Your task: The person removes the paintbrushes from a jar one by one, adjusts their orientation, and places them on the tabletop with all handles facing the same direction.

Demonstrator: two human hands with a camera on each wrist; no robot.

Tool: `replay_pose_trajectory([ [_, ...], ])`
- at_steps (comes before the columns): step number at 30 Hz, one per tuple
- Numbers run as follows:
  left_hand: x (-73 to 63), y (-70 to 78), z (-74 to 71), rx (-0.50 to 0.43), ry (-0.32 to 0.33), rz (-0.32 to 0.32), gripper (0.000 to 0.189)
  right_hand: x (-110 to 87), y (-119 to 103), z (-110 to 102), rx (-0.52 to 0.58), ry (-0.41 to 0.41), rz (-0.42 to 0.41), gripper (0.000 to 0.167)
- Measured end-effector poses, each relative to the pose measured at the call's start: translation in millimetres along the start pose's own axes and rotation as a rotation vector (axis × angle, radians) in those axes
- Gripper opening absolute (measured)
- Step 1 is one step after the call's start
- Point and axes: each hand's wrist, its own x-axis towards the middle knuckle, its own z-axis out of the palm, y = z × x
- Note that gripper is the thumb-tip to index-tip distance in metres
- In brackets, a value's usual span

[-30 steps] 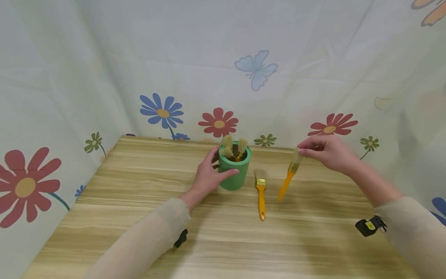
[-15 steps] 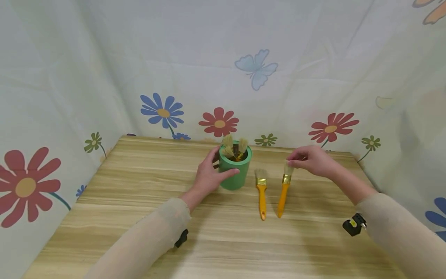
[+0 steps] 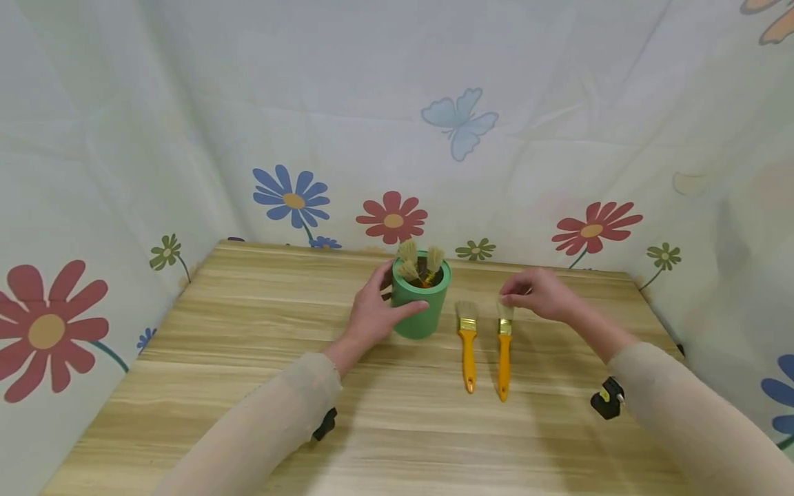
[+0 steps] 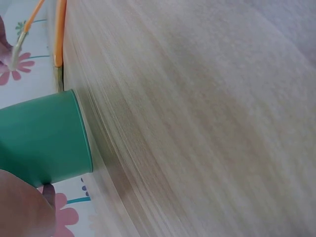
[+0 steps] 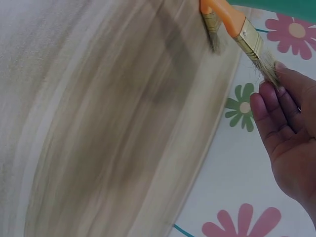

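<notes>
My left hand (image 3: pixel 372 311) grips the side of a green cup (image 3: pixel 423 313) standing upright on the table, thumb in front. Several paintbrushes (image 3: pixel 407 260) stand in the cup, pale bristles up; their handles are mostly hidden inside. Between finger and thumb, my right hand (image 3: pixel 538 295) pinches a paintbrush (image 3: pixel 504 362) by its bristle tips, its orange handle pointing down toward me. The right wrist view shows that pinch on the bristles (image 5: pixel 268 68) closely. A second orange-handled paintbrush (image 3: pixel 469 355) lies on the table between the cup and the held one.
The wood-grain table (image 3: pixel 248 331) ends at the back against a white curtain (image 3: pixel 335 103) printed with flowers and a butterfly. The curtain also hangs along both sides. Small black devices (image 3: pixel 608 399) are attached near both sleeves.
My right hand has moved left and lower with the paintbrush, which has swung from slanted to nearly parallel with the lying one. My left hand keeps its hold on the cup.
</notes>
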Motion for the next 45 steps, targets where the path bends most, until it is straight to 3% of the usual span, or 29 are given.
replay_pose_trajectory([
  [17,1.8,-1.1,0.0,0.011,0.001,-0.012,0.096,8.6,33,24,-0.035,0.013,0.002,0.005],
  [35,-0.1,0.7,-3.3,0.007,0.000,-0.005,0.093,20.2,37,41,-0.059,0.030,0.022,0.004],
  [45,-0.2,0.9,-1.7,0.005,-0.003,-0.009,0.093,23.4,37,47,-0.086,0.006,-0.022,0.007],
])
